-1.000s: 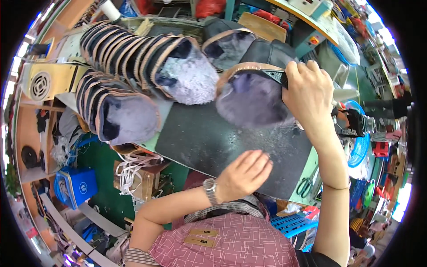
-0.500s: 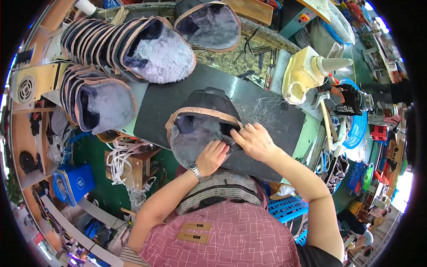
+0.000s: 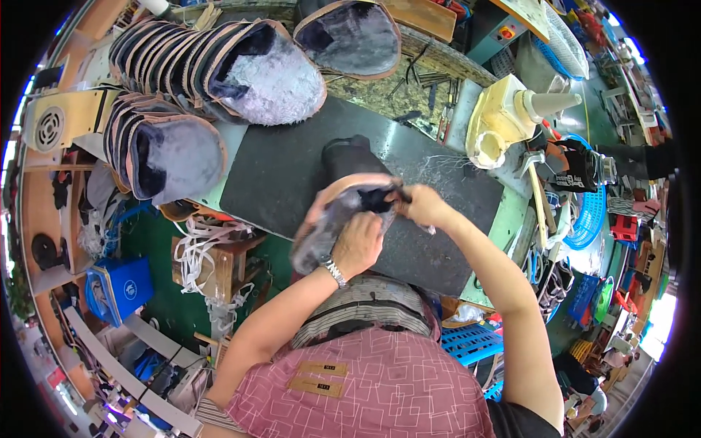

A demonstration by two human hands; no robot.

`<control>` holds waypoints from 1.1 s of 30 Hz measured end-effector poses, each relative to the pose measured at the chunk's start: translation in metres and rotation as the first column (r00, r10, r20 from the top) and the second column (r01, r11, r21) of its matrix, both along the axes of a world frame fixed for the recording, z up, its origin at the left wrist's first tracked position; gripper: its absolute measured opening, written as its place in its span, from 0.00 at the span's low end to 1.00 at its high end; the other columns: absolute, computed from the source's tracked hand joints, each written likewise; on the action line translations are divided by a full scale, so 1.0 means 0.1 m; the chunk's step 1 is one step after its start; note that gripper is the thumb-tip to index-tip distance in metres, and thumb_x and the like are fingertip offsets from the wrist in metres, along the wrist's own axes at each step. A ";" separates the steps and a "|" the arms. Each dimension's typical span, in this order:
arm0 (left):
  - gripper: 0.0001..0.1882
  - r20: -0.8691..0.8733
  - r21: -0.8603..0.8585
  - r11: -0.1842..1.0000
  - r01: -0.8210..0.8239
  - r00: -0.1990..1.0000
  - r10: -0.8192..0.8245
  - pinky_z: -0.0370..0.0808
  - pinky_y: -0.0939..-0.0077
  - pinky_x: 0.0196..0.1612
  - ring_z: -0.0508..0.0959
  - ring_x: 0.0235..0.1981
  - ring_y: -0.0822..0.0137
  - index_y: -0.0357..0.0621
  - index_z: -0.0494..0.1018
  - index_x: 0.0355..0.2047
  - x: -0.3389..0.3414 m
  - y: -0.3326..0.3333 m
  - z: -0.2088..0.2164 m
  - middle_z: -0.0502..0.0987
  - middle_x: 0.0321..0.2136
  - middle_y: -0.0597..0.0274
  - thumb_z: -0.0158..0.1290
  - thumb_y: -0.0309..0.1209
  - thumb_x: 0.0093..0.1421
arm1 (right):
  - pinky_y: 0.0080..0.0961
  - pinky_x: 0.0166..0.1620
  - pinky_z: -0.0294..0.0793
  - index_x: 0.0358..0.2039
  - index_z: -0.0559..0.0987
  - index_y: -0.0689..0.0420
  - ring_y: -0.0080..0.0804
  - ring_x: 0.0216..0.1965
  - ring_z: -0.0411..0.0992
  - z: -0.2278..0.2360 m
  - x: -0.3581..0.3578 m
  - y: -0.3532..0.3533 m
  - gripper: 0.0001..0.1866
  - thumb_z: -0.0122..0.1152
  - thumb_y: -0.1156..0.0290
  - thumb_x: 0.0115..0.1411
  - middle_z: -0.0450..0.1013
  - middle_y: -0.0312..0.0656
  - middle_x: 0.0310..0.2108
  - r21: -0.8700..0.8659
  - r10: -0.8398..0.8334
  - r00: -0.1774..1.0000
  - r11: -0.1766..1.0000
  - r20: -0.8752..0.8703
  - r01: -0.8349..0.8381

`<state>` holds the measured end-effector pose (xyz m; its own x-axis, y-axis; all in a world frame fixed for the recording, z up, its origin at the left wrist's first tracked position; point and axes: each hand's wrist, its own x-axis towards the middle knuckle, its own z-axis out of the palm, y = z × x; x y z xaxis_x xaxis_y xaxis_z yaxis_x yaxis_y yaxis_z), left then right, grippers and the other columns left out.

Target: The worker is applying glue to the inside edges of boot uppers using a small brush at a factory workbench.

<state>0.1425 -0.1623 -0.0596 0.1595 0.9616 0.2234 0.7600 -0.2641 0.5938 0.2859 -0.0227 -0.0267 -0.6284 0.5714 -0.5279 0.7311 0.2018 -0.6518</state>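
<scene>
A black shoe upper (image 3: 320, 232) with grey fur lining and a tan rim lies tilted on the dark board (image 3: 270, 168) in front of me, blurred by motion. My left hand (image 3: 358, 244) grips its near side, fingers bent over the fur and their tips partly hidden at the dark opening. At the right end of the tan rim, my right hand (image 3: 426, 206) is closed on the edge of the upper. Similar fur-lined uppers stand nested in a long row (image 3: 270, 77) at the far left, with a shorter stack (image 3: 182, 157) nearer me.
Another fur-lined upper (image 3: 350, 40) lies at the back. A cream machine (image 3: 496, 117) with a cone stands right of the board, beside a hammer (image 3: 535, 164). Thin tools (image 3: 447, 109) lie behind the board. Blue baskets (image 3: 588, 215) and a blue bin (image 3: 124, 288) stand around the bench.
The upper has turned and tilted, its left side swinging nearer me. My left hand has shifted slightly right and farther in; my right hand has closed tighter on the rim.
</scene>
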 end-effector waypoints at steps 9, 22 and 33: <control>0.29 -0.346 -0.255 0.963 -0.091 0.938 -0.003 0.66 0.64 0.43 0.66 0.40 0.53 0.33 0.62 0.45 0.05 0.18 0.25 0.66 0.42 0.49 0.56 0.33 0.44 | 0.21 0.41 0.65 0.42 0.71 0.57 0.22 0.37 0.65 0.53 0.66 -0.07 0.19 0.56 0.73 0.46 0.69 0.37 0.33 -0.179 -0.503 0.667 0.851 -0.550 0.493; 0.09 -0.159 -0.188 0.964 -0.187 0.975 0.158 0.71 0.65 0.27 0.74 0.24 0.55 0.39 0.70 0.29 -0.03 0.34 0.07 0.73 0.22 0.51 0.48 0.32 0.53 | 0.15 0.19 0.63 0.21 0.72 0.60 0.18 0.16 0.66 0.14 1.43 0.99 0.10 0.56 0.69 0.55 0.70 0.36 0.16 0.142 -0.660 0.435 0.449 -0.612 0.882; 0.15 -0.083 -0.249 0.961 -0.117 0.992 0.099 0.70 0.67 0.35 0.75 0.35 0.55 0.48 0.70 0.44 -0.29 0.38 -0.28 0.74 0.35 0.52 0.38 0.35 0.61 | 0.28 0.34 0.71 0.27 0.69 0.58 0.32 0.29 0.71 0.17 0.21 -0.55 0.16 0.68 0.74 0.39 0.71 0.42 0.30 0.321 -0.003 0.755 0.904 -0.655 0.283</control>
<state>0.1131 -0.1243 -0.0878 0.0585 0.9976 -0.0371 0.8172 -0.0265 0.5757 0.3074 -0.0777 -0.0094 -0.6251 0.7445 0.2345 0.2241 0.4590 -0.8597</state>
